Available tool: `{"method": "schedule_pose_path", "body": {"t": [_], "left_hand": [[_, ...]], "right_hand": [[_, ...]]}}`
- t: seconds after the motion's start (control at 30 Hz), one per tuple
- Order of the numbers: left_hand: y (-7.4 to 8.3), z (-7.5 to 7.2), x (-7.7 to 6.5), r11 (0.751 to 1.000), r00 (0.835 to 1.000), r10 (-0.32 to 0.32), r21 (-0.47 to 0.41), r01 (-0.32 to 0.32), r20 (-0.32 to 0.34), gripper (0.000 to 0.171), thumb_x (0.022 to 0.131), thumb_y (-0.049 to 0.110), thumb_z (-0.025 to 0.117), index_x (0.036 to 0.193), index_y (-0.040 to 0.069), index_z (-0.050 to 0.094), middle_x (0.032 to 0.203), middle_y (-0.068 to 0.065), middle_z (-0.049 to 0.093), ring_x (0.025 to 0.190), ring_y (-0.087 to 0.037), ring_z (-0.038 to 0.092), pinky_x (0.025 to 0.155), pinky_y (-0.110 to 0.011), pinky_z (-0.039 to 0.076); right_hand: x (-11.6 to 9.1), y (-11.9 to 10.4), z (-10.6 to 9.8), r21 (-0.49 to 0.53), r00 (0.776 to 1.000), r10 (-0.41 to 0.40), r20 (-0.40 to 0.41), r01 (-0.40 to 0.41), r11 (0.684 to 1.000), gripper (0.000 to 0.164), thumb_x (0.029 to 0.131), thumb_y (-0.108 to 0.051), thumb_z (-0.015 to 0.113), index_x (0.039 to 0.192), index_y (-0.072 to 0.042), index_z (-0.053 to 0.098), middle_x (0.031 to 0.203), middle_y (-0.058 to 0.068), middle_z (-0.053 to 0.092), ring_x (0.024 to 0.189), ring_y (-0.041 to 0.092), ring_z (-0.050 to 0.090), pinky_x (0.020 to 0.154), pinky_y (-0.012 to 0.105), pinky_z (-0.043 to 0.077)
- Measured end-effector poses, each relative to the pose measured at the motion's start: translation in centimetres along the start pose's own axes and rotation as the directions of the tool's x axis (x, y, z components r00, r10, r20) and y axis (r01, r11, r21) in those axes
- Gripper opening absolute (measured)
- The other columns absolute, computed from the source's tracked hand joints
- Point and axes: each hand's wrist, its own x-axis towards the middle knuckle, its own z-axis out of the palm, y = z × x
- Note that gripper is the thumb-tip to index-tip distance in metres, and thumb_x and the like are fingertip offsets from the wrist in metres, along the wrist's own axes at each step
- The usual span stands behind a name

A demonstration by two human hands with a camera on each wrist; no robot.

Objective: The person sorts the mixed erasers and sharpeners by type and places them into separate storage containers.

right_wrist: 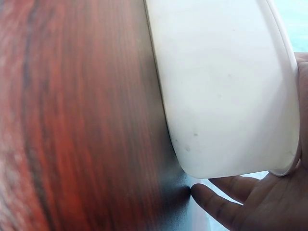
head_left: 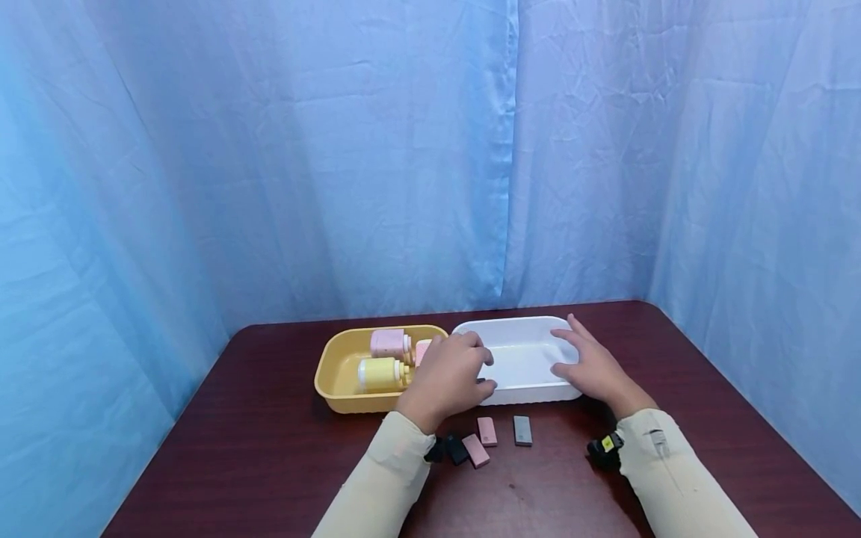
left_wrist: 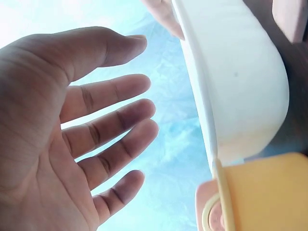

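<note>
My left hand (head_left: 449, 377) hovers over the place where the yellow tray (head_left: 324, 377) and the white tray (head_left: 521, 321) meet. Its fingers are spread and slightly bent, with nothing between them, as the left wrist view shows the bare palm (left_wrist: 38, 178). At the white tray's right end is my right hand (head_left: 599, 371), fingers apart, some over the rim. In the right wrist view, other fingers (right_wrist: 219, 204) extend outside the tray's end, low by the tabletop. A pink bottle (head_left: 386, 343) and a yellow bottle (head_left: 378, 373) lie in the yellow tray; another pink item (head_left: 421, 350) is partly hidden by my left hand.
In front of the trays lie small blocks on the dark red table (head_left: 269, 448): two pink, one of them a pink block (head_left: 487, 432), a grey block (head_left: 522, 431) and a black block (head_left: 457, 450). Blue curtains (head_left: 403, 164) hang around the table.
</note>
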Motion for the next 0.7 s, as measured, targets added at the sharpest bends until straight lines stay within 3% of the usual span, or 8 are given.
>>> {"method": "schedule_pose_path", "body": {"t": [0.27, 0.53, 0.7], "left_hand": [[1.7, 0.4, 0.1, 0.996, 0.997, 0.07, 0.061, -0.071, 0.02, 0.025, 0.087, 0.042, 0.078, 0.107, 0.028, 0.08, 0.102, 0.006, 0.07, 0.092, -0.017, 0.065, 0.081, -0.04, 0.05], [2.6, 0.8, 0.2, 0.994, 0.991, 0.1, 0.038, -0.104, 0.089, 0.028, 0.088, 0.045, 0.079, 0.111, 0.029, 0.079, 0.105, 0.007, 0.071, 0.093, -0.013, 0.064, 0.078, -0.035, 0.048], [3.4, 1.2, 0.3, 0.987, 0.982, 0.146, 0.049, -0.153, 0.122, 0.026, 0.088, 0.045, 0.079, 0.11, 0.03, 0.079, 0.097, 0.009, 0.069, 0.087, -0.009, 0.063, 0.077, -0.035, 0.049]], "right_hand": [[0.1, 0.0, 0.0, 0.001, 1.0, 0.0, -0.002, 0.0, 1.0, 0.067, 0.093, -0.019, 0.07, 0.154, -0.007, 0.047, 0.173, 0.02, 0.007, 0.154, 0.05, 0.02, 0.115, 0.072, 0.028], [0.0, 0.0, 0.1, 0.004, 1.0, 0.002, -0.009, -0.002, 1.0, 0.066, 0.092, -0.019, 0.07, 0.154, -0.006, 0.048, 0.173, 0.02, 0.007, 0.155, 0.05, 0.019, 0.115, 0.072, 0.028], [0.0, 0.2, 0.1, 0.0, 1.0, -0.005, -0.014, 0.005, 1.0, 0.066, 0.092, -0.018, 0.07, 0.153, -0.006, 0.048, 0.173, 0.021, 0.008, 0.154, 0.05, 0.02, 0.114, 0.071, 0.03]]}}
